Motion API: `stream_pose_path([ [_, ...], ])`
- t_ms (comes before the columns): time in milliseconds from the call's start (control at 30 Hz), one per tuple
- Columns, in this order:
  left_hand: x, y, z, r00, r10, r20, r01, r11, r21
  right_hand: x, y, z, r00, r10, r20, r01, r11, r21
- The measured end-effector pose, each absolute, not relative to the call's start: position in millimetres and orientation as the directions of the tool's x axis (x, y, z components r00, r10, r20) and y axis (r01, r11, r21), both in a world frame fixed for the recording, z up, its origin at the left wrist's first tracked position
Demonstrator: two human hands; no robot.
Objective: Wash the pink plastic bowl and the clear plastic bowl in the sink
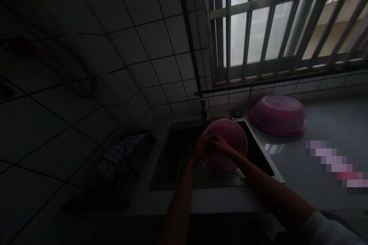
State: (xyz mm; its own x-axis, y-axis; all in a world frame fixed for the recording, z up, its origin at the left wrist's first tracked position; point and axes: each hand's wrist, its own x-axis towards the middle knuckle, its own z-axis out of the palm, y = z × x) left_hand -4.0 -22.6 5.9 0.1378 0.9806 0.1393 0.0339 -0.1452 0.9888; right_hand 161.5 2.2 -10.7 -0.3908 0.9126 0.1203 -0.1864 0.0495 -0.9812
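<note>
A pink plastic basin (234,138) is tilted toward me over the dark sink (175,141). My left hand (199,148) grips the basin at its left rim, fingers closed around the edge. Close beside it, my right hand (219,144) reaches across the inside near that same rim, with its fingers curled and pressed together. Dim light hides whatever the right fingers hold, if anything. Behind the basin stands a metal faucet (204,111).
An upturned pink basin (278,115) rests on the counter (290,160) at the right. A round dark drain cover (237,113) lies behind the sink. Striped cloth (123,157) covers a dark rack on the left. A barred window (267,26) is above.
</note>
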Motion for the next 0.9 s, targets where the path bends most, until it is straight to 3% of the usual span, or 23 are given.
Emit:
stream_pose_path([
  [100, 0.6, -25.3, 6.0, 0.192, 0.97, 0.149, 0.056, -0.162, 0.985, 178.5, 14.3, 1.4, -0.073, 0.989, 0.131, -0.245, 0.11, -0.963],
  [167, -0.4, -28.1, 6.2, 0.217, 0.971, 0.098, 0.064, -0.114, 0.991, 185.0, 15.1, 6.9, -0.067, 0.986, 0.153, -0.236, 0.134, -0.963],
  [233, -3.9, -30.7, 7.1, 0.208, 0.978, 0.029, 0.036, -0.037, 0.999, 183.1, 8.3, 7.2, -0.252, 0.951, 0.18, -0.198, 0.131, -0.971],
  [333, -9.2, -32.1, 8.7, 0.16, 0.987, -0.021, -0.061, 0.032, 0.998, 167.6, -8.9, -0.6, -0.624, 0.774, 0.104, -0.107, 0.046, -0.993],
  [400, -10.3, -31.2, 8.9, 0.153, 0.988, -0.037, -0.105, 0.054, 0.993, 156.8, -16.7, -6.8, -0.708, 0.704, 0.051, -0.074, -0.001, -0.997],
  [467, -9.1, -29.6, 8.3, 0.172, 0.984, -0.047, -0.134, 0.071, 0.988, 152.6, -16.2, -9.0, -0.619, 0.783, 0.065, -0.11, -0.004, -0.994],
  [567, -4.7, -27.7, 7.2, 0.204, 0.978, -0.042, -0.188, 0.081, 0.979, 162.3, -2.3, -2.6, -0.284, 0.951, 0.124, -0.186, 0.072, -0.98],
  [667, -1.8, -28.1, 7.8, 0.216, 0.975, -0.053, -0.233, 0.105, 0.967, 176.5, 9.7, 6.0, -0.08, 0.987, 0.142, -0.191, 0.125, -0.974],
  [767, -4.0, -30.1, 10.0, 0.199, 0.978, -0.067, -0.229, 0.113, 0.967, 175.0, 3.9, 3.7, -0.268, 0.956, 0.121, -0.163, 0.079, -0.984],
  [900, -10.1, -31.5, 13.4, 0.144, 0.986, -0.078, -0.15, 0.1, 0.984, 155.5, -15.6, -10.2, -0.699, 0.714, 0.043, -0.077, -0.015, -0.997],
])
